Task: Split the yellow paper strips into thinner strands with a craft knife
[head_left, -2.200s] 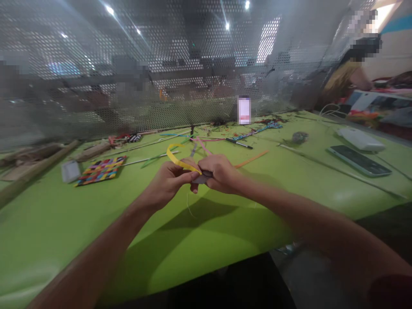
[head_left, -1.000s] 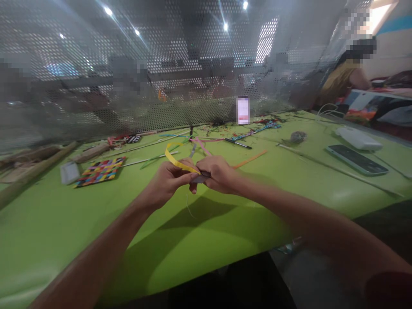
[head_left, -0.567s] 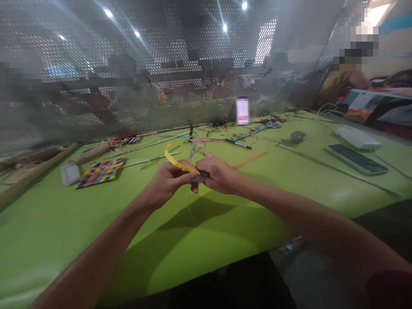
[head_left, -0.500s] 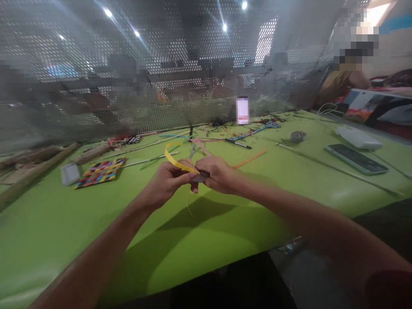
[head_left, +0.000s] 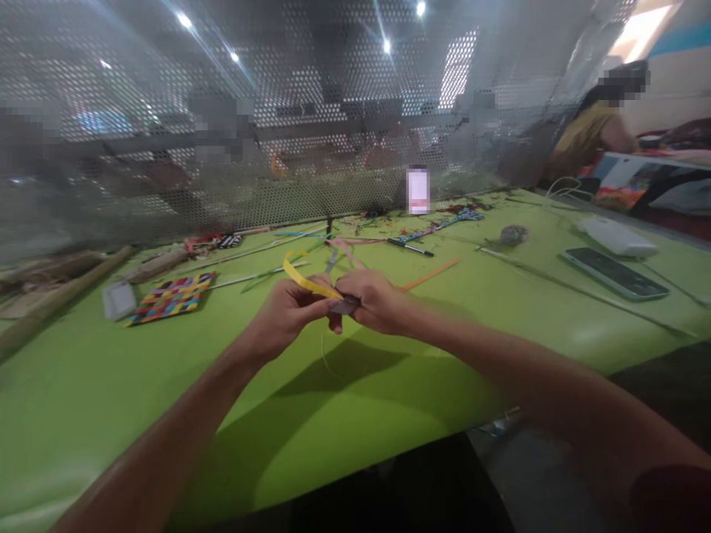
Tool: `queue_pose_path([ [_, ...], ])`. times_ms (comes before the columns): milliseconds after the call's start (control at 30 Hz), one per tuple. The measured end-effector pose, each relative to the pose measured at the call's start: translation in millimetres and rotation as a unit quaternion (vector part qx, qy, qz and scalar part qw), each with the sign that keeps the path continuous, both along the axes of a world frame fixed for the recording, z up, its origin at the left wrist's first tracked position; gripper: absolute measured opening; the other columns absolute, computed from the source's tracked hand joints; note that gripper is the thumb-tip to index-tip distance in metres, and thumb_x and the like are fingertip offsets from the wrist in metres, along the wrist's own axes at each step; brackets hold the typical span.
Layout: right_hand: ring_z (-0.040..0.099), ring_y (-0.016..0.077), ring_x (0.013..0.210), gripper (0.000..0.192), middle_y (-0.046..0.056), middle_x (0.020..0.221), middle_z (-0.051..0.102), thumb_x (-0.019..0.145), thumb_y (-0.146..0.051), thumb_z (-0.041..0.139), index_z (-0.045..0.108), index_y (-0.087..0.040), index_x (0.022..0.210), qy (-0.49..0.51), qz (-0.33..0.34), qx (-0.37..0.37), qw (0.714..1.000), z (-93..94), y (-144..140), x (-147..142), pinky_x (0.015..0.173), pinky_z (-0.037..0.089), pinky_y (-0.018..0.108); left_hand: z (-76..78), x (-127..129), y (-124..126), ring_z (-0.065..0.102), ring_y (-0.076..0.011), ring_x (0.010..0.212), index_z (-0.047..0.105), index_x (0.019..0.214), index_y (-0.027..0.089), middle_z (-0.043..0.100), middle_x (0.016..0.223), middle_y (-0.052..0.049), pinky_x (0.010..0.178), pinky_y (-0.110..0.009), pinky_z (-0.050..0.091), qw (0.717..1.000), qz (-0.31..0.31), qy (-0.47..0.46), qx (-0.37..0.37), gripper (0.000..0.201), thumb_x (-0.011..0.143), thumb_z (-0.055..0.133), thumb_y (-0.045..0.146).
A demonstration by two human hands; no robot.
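Observation:
Near the middle of the green table, my left hand [head_left: 292, 309] and my right hand [head_left: 381, 302] meet, both closed on a small dark grey piece [head_left: 348, 304] of flat strip material. A yellow strip [head_left: 297, 275] rises from it and curls over above my left fingers. Beyond the hands, a pink strip [head_left: 351, 255] and a grey strip [head_left: 332, 260] stick out. To the right of my right hand an orange strip [head_left: 432, 274] slants away. My fingers hide how the strips join at the dark piece.
A multicoloured woven square [head_left: 173, 297] lies left beside a small white box [head_left: 118, 300]. A pen [head_left: 409, 248] and a lit phone [head_left: 418, 190] are beyond the hands. At right are a dark phone [head_left: 615, 272], a white device [head_left: 619, 237] and a thin stick [head_left: 578, 290]. Perforated metal sheeting [head_left: 311, 170] borders the back.
Both hands keep their hold on the dark piece, with barely any movement. The whole view has shifted very slightly.

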State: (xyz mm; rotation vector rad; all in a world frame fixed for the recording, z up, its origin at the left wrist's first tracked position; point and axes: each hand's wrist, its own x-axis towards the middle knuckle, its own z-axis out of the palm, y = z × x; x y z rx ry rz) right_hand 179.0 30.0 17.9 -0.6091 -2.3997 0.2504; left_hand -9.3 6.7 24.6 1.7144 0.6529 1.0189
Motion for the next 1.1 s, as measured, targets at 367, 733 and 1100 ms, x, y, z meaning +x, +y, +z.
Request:
queue_pose_path([
  [367,0.06,0.0094,0.068,0.02,-0.001,0.071,0.065,0.089,-0.008,0.055,0.063,-0.013,0.071,0.006,0.017,-0.028,0.999,1.6,-0.8,1.4,0.091,0.042,0.025,2.1,-1.2,-1.4,0.063,-0.0162,0.069,0.075,0.076,0.018,0.067,0.072,-0.004,0.071,-0.03,0.052,0.999,0.0,0.04,0.035,0.018,0.09,0.066,0.027],
  [733,0.06,0.0098,0.068,0.019,0.0,0.07,0.066,0.088,-0.007,0.056,0.065,-0.013,0.072,0.013,0.025,-0.027,0.999,0.1,1.0,0.5,0.09,0.043,0.025,3.1,-0.8,-1.8,0.063,-0.0155,0.068,0.075,0.076,0.017,0.066,0.071,-0.003,0.068,-0.028,0.052,0.998,0.008,0.047,0.036,0.018,0.09,0.065,0.024],
  [1100,0.063,0.0103,0.07,0.024,0.0,0.071,0.068,0.093,-0.01,0.053,0.064,-0.013,0.073,0.02,0.055,-0.037,0.998,-1.3,1.9,1.0,0.084,0.046,0.025,5.0,0.3,-1.5,0.062,-0.0144,0.067,0.074,0.074,0.017,0.066,0.072,-0.003,0.064,-0.026,0.05,0.997,0.008,0.064,0.046,0.018,0.089,0.065,0.021],
])
